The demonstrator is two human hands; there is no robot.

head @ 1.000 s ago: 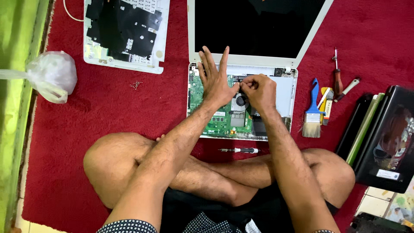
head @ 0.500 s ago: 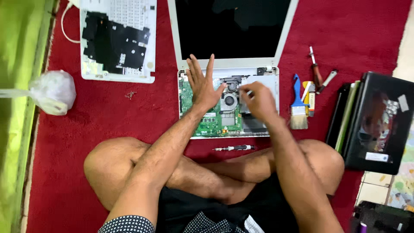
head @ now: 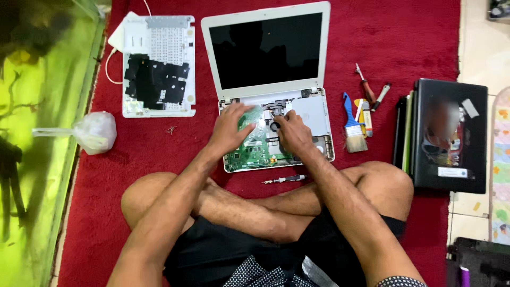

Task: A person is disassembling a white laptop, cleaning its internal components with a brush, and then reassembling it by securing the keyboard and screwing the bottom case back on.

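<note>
Laptop: a white laptop [head: 313,109] lay open on the red carpet [head: 414,37] in front of the seated person, with the keyboard cover removed and the dark screen standing up behind.
Circuit board: the green circuit board [head: 254,151] was exposed in the left part of the base, and a dark fan sat near the middle.
Left hand: the left hand [head: 229,129] rested flat on the board, fingers spread and pointing toward the hinge; it held nothing.
Right hand: the right hand [head: 292,133] was on the fan area with the fingers drawn close together; it possibly pinched a small part, but I could not tell this from the view.
Screwdriver: a small screwdriver [head: 284,179] lay on the carpet just below the laptop base, near the crossed legs.
Keyboard cover: the removed white keyboard cover [head: 158,66] lay upside down to the left of the laptop.
Brush: a blue-handled brush [head: 353,125] lay right of the laptop, beside other small tools.
Plastic bag: a clear plastic bag [head: 95,132] sat at the left edge of the carpet.
</note>
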